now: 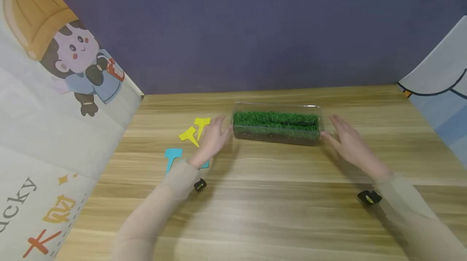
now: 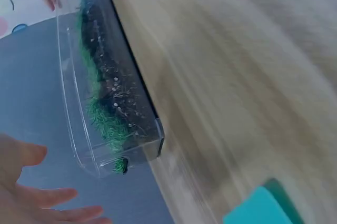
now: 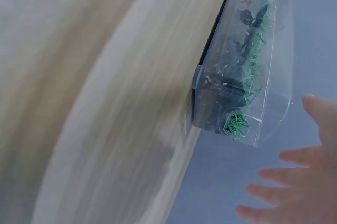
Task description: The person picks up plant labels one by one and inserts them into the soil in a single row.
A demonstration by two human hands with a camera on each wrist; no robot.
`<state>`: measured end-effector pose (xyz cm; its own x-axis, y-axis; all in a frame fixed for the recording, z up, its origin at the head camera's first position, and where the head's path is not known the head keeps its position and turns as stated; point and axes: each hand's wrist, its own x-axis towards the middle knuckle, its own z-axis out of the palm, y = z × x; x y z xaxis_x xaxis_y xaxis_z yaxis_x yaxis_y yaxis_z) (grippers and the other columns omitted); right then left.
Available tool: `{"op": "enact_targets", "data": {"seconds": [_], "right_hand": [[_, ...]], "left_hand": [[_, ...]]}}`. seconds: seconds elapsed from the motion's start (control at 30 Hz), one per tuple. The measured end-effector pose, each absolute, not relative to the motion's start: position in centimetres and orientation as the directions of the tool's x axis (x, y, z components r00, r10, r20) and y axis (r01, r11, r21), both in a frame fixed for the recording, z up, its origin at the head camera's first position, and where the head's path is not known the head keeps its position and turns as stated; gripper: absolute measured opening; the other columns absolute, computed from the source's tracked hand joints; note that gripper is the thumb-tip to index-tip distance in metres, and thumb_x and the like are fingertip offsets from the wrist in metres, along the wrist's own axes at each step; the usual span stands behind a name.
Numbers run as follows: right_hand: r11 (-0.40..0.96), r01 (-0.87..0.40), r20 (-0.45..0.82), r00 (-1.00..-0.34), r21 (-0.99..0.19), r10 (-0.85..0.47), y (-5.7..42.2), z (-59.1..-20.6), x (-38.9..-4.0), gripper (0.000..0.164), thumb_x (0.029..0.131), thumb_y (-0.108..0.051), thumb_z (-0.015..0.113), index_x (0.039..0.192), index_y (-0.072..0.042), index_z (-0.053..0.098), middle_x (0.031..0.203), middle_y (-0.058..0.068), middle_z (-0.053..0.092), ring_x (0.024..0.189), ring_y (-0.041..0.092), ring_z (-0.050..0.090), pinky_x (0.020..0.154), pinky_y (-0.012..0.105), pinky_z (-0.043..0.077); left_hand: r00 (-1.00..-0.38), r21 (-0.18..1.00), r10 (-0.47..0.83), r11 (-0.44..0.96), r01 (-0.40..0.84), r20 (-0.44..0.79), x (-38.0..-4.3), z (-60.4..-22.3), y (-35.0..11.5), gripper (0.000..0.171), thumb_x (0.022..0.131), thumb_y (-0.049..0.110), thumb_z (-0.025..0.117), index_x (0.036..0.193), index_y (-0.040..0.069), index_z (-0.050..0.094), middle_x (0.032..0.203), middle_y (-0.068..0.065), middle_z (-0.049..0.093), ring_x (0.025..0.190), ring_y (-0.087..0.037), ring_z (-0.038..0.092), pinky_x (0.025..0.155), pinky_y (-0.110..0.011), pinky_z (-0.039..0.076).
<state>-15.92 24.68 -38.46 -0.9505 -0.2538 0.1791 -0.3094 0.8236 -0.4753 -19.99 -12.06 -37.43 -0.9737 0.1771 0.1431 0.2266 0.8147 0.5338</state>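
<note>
A clear plastic planter box (image 1: pixel 277 135) holding dark soil and strips of green artificial-looking grass (image 1: pixel 255 117) stands on the wooden table. My left hand (image 1: pixel 214 138) is beside its left end, fingers spread and relaxed. At the opposite end is my right hand (image 1: pixel 348 142), its fingers straight and thumb close to the box corner. Both wrist views show a gap between the fingers and the box walls. Two yellow T-shaped plant labels (image 1: pixel 188 135) lie just left of my left hand. A blue T-shaped label (image 1: pixel 173 155) lies nearer me, and another blue piece (image 1: pixel 205 164) is partly hidden under my left wrist.
The wooden table (image 1: pixel 277 212) meets a dark blue wall panel (image 1: pixel 255 30) behind the box. A white sheet with a cartoon figure (image 1: pixel 84 58) borders the left side. Another printed sheet (image 1: pixel 448 90) stands at the right. Black straps (image 1: pixel 369 197) show at both wrists.
</note>
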Motion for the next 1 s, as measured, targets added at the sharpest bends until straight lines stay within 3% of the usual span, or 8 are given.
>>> {"op": "enact_targets", "data": {"seconds": [0.2, 0.33, 0.57, 0.67, 0.83, 0.9, 1.0], "right_hand": [[0.774, -0.242, 0.116, -0.970, -0.585, -0.216, 24.3, -37.9, -17.0, 0.065, 0.095, -0.034, 0.036, 0.137, 0.008, 0.010, 0.138, 0.033, 0.012, 0.124, 0.050, 0.015, 0.102, 0.057, 0.012], [0.718, -0.192, 0.095, -0.980, -0.669, -0.174, 24.0, -37.7, -17.7, 0.061, 0.095, -0.031, 0.035, 0.136, 0.009, 0.014, 0.135, 0.035, 0.019, 0.116, 0.052, 0.029, 0.095, 0.059, 0.026], [0.611, -0.091, 0.051, -0.995, -0.786, -0.083, 23.6, -37.8, -18.4, 0.054, 0.096, -0.027, 0.033, 0.134, 0.009, 0.023, 0.126, 0.035, 0.036, 0.110, 0.047, 0.042, 0.088, 0.053, 0.038], [0.595, -0.053, 0.039, -0.999, -0.802, -0.036, 23.4, -37.9, -18.6, 0.050, 0.096, -0.026, 0.034, 0.132, 0.008, 0.030, 0.125, 0.032, 0.040, 0.108, 0.043, 0.045, 0.085, 0.046, 0.043], [0.543, 0.011, 0.006, -1.000, -0.840, 0.029, 23.1, -38.0, -18.8, 0.045, 0.095, -0.020, 0.037, 0.131, 0.007, 0.035, 0.127, 0.028, 0.041, 0.100, 0.027, 0.052, 0.072, 0.014, 0.044], [0.501, 0.029, -0.009, -0.999, -0.865, 0.044, 23.1, -38.2, -18.9, 0.044, 0.095, -0.018, 0.038, 0.131, 0.007, 0.035, 0.127, 0.028, 0.041, 0.091, 0.014, 0.054, 0.068, 0.009, 0.044], [0.396, 0.046, -0.027, -0.998, -0.917, 0.054, 23.4, -38.9, -19.3, 0.044, 0.094, -0.016, 0.042, 0.131, 0.006, 0.036, 0.123, 0.024, 0.048, 0.078, -0.003, 0.052, 0.070, 0.011, 0.047]], "left_hand": [[-0.989, 0.702, 0.127, 0.698, 0.143, 0.074, -21.3, -37.0, -11.5, 0.045, 0.093, 0.025, 0.043, 0.129, -0.002, 0.040, 0.130, -0.021, 0.041, 0.117, -0.033, 0.042, 0.097, -0.044, 0.035], [-0.993, 0.793, 0.098, 0.600, 0.107, 0.059, -22.0, -36.8, -11.1, 0.039, 0.092, 0.017, 0.045, 0.126, -0.004, 0.043, 0.126, -0.020, 0.047, 0.111, -0.031, 0.048, 0.092, -0.039, 0.042], [-0.997, 0.839, 0.043, 0.539, 0.072, 0.057, -23.1, -36.9, -10.1, 0.034, 0.090, 0.012, 0.050, 0.118, -0.006, 0.051, 0.115, -0.020, 0.056, 0.097, -0.029, 0.058, 0.078, -0.034, 0.050], [-0.999, 0.837, 0.022, 0.545, 0.043, 0.037, -23.4, -36.9, -9.8, 0.032, 0.089, 0.012, 0.051, 0.117, -0.005, 0.053, 0.114, -0.018, 0.057, 0.096, -0.027, 0.059, 0.076, -0.033, 0.051], [-1.000, 0.839, -0.010, 0.544, 0.018, 0.028, -23.8, -37.1, -9.5, 0.030, 0.088, 0.008, 0.052, 0.114, -0.006, 0.055, 0.111, -0.018, 0.059, 0.094, -0.028, 0.060, 0.073, -0.031, 0.051], [-1.000, 0.846, -0.014, 0.533, 0.010, 0.021, -23.9, -37.3, -9.5, 0.029, 0.088, 0.006, 0.051, 0.114, -0.006, 0.055, 0.108, -0.019, 0.060, 0.091, -0.029, 0.060, 0.069, -0.028, 0.051], [-1.000, 0.869, -0.011, 0.495, -0.009, -0.004, -24.0, -37.4, -9.6, 0.030, 0.089, 0.003, 0.049, 0.116, -0.006, 0.053, 0.104, -0.021, 0.060, 0.086, -0.031, 0.061, 0.066, -0.033, 0.052]]}}
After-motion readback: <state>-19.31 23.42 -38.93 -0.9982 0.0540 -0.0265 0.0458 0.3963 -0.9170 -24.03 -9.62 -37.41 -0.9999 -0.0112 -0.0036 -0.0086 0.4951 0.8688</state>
